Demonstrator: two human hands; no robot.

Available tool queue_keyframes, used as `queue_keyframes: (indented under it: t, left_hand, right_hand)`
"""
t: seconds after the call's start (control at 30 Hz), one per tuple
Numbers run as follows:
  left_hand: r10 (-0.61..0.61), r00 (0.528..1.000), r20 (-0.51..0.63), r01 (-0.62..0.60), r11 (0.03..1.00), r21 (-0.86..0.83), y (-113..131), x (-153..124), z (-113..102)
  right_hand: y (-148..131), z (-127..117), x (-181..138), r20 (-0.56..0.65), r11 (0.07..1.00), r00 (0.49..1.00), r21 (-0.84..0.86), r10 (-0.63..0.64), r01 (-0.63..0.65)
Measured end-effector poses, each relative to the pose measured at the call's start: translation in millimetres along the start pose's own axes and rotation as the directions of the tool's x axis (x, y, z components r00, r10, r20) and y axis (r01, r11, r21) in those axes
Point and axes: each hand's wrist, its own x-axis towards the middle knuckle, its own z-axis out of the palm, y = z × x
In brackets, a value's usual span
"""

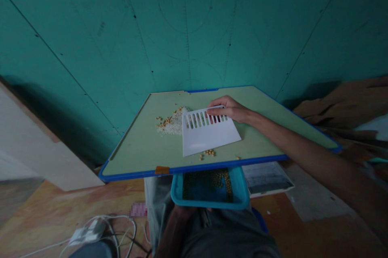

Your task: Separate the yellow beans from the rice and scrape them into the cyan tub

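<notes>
My right hand [232, 108] grips the slotted top edge of a white plastic scraper [209, 138], its fingers closed around the edge. The scraper leans over the table, its lower edge near several yellow beans [209, 153] by the front rim. To its left lies a pile of white rice grains [171, 128] with yellow beans [166, 121] mixed in. Below the table's front edge, my left hand [184, 211] supports a blue plastic basket [176, 197] from beneath. Its fingers are mostly hidden. Beans [222, 179] lie inside the basket.
The pale green table [136, 144] has a blue rim and stands against a green wall [188, 27]. A shallow box [269, 179] is under its right side. White cables and a power strip [91, 229] lie on the floor at left. Cardboard [342, 102] leans at right.
</notes>
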Motion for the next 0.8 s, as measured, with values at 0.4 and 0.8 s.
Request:
queue_keyframes:
  t: [0.4,0.8]
  left_hand:
    - [0.029,0.996,-0.084,-0.033,0.998,-0.047,5,2,14]
    - [0.071,0.996,0.051,-0.067,0.995,-0.071,12,7,36]
  right_hand:
    - [-6,7,-1,0.034,1.000,0.999,0.025,-0.006,0.005]
    - [-7,10,-1,0.073,1.000,0.997,0.002,-0.028,0.028]
